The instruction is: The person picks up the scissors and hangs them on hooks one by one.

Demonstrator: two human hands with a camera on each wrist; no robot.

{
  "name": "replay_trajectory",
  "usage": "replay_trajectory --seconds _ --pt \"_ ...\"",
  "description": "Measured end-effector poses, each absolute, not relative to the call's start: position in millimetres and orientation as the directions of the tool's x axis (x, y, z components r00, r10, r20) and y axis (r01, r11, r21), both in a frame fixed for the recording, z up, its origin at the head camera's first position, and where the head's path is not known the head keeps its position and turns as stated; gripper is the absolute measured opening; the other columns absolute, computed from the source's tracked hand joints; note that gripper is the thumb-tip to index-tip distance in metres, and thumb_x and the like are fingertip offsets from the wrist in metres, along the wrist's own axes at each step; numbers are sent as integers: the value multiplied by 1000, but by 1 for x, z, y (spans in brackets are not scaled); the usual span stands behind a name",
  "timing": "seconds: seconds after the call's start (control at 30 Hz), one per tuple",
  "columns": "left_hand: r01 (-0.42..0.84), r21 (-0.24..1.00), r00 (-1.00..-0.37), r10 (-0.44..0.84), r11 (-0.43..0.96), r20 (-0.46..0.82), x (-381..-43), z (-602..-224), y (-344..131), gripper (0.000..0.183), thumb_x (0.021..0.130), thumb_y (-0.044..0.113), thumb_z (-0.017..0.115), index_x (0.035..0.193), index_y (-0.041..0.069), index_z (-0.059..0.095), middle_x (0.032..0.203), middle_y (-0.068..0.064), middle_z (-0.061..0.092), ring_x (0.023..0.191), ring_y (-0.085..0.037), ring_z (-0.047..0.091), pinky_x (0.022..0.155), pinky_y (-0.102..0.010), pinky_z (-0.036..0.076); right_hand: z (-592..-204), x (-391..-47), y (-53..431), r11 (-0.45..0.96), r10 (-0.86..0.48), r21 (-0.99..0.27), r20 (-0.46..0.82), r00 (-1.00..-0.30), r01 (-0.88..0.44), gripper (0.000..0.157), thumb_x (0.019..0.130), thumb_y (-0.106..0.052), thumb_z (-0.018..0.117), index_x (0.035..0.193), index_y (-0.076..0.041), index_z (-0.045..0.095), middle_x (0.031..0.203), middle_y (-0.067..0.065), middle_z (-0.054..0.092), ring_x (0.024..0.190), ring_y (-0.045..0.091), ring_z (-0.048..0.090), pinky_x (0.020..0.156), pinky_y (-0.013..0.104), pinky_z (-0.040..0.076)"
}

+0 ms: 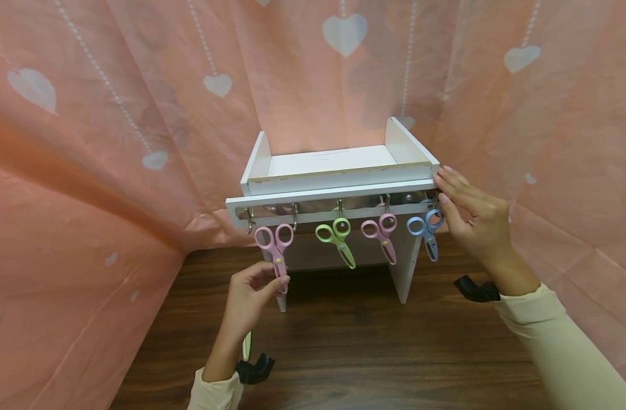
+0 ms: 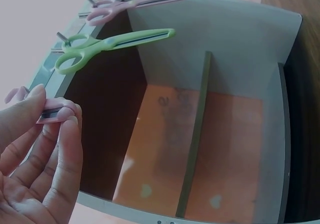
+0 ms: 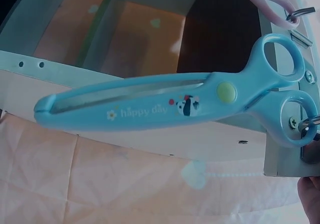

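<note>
My left hand [image 1: 251, 293] pinches a pair of pink scissors [image 1: 279, 260] near the blade end, finger loops upward. Those loops are close under the two leftmost metal hooks [image 1: 295, 216] of a white hook rail [image 1: 313, 208]. Green scissors [image 1: 338, 239], a second pink pair [image 1: 384, 236] and blue scissors [image 1: 427, 232] hang from the other hooks, blades down. At the rail's right end, my right hand [image 1: 472, 213] rests its fingers against the corner, thumb lower. In the right wrist view, the blue scissors [image 3: 150, 102] show "happy day" lettering, and only part of the hand appears.
The rail runs along the front of a small white shelf unit [image 1: 338, 182] standing on a brown wood surface [image 1: 344, 347]. A green blade tip [image 1: 247, 345] shows beside my left wrist, its rest hidden. Pink heart-patterned cloth [image 1: 303, 74] surrounds the unit.
</note>
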State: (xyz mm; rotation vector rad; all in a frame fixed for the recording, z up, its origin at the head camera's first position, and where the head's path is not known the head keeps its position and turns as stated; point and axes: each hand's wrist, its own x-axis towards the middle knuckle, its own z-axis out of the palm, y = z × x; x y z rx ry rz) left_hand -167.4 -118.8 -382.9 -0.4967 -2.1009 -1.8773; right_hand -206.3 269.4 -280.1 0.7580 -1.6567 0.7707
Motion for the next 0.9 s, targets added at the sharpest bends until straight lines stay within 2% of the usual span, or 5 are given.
replay_trajectory --seconds 0.2,0.47,0.73,0.9 --pt "432 896 -901 84 100 425 -170 -381 -117 13 88 10 80 97 2 74 82 -13 72 73 -18 69 68 -38 64 -280 -206 270 582 -90 -105 977 -191 -807 24 91 -4 67 109 11 73 113 28 69 117 35 66 107 28 48" --pt "407 909 -913 80 88 401 -171 -382 -114 14 88 7 80 98 0 73 80 -14 71 71 -17 69 67 -43 64 -280 -206 270 588 -94 -102 977 -193 -802 25 91 -5 66 109 11 73 114 27 69 116 36 66 107 27 48" --pt "404 913 -913 93 62 397 -173 -385 -112 16 89 5 78 100 -5 72 81 -19 71 70 -15 69 65 -34 63 -282 -209 272 594 -89 -108 976 -199 -797 25 90 -3 67 110 10 74 115 26 69 117 34 66 107 27 48" --pt "403 914 -913 94 56 397 -174 -388 -111 15 89 5 78 100 -4 72 81 -15 72 70 -15 69 64 -34 63 -279 -204 269 592 -88 -113 975 -204 -798 24 89 0 66 110 11 73 115 27 69 117 34 66 107 28 48"
